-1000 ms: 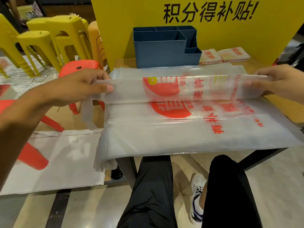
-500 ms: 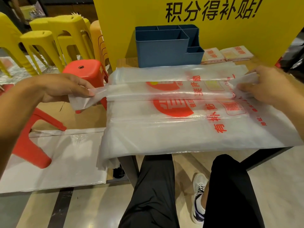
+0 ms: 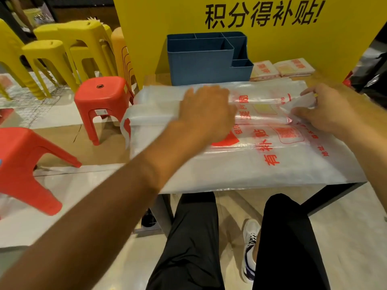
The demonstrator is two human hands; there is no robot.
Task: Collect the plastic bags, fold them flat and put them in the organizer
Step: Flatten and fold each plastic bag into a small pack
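A stack of translucent plastic bags (image 3: 261, 164) with red print covers the small table. On top lies one bag folded into a long strip (image 3: 259, 110). My left hand (image 3: 206, 109) rests palm down on the strip's left half, fingers spread flat. My right hand (image 3: 322, 110) pinches the strip's right end between thumb and fingers. The strip's left end (image 3: 127, 122) hangs over the table edge. The blue organizer (image 3: 201, 63) stands at the back of the table, its compartments showing nothing inside. Folded bags (image 3: 282, 70) lie to its right.
A yellow board with black characters (image 3: 261, 15) stands behind the table. A red stool (image 3: 102, 101) is left of the table, another red stool (image 3: 25, 164) lies tipped nearer me, and yellow stools (image 3: 62, 51) are stacked beyond. My legs (image 3: 230, 248) are under the table.
My left hand let go of the strip's left end and moved right onto the middle of the strip, pressing it flat. The strip now lies on the stack. My right hand stayed at the right end.
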